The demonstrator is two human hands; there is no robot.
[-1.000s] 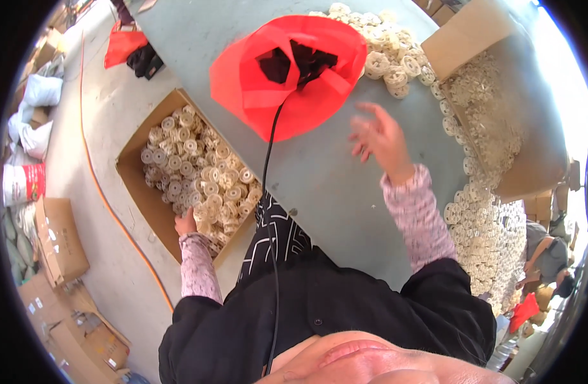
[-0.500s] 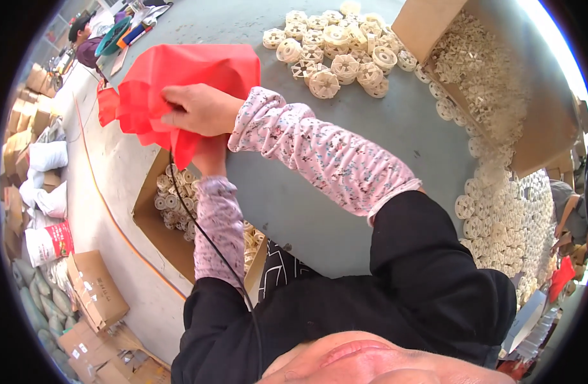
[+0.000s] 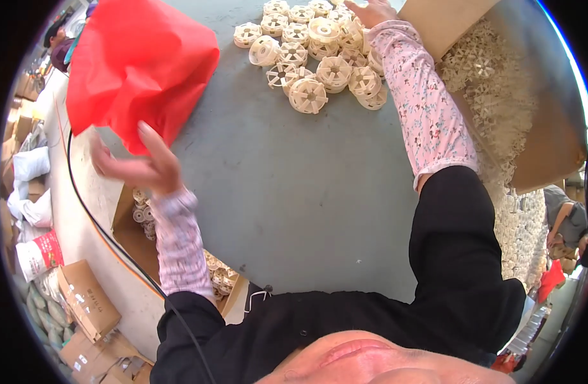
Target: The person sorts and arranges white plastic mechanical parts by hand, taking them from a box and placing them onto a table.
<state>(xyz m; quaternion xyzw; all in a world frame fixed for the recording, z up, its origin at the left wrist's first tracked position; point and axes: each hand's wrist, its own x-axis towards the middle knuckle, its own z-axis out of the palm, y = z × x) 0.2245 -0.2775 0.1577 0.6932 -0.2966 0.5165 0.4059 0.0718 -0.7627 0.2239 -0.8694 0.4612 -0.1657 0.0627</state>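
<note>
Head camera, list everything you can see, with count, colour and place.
red bag: one, red, upper left on the table
table: one, grey, centre
spoked wheels: a loose pile, cream, top centre of the table
open carton: one, brown, right, full of cream wheels
floor carton: one, brown, left below the table edge, wheels inside
cable: one, black, left
flat cartons: several, brown, lower left floor
left hand: at the red bag's lower edge, grip unclear
right hand: on the wheel pile, partly cut off
</note>
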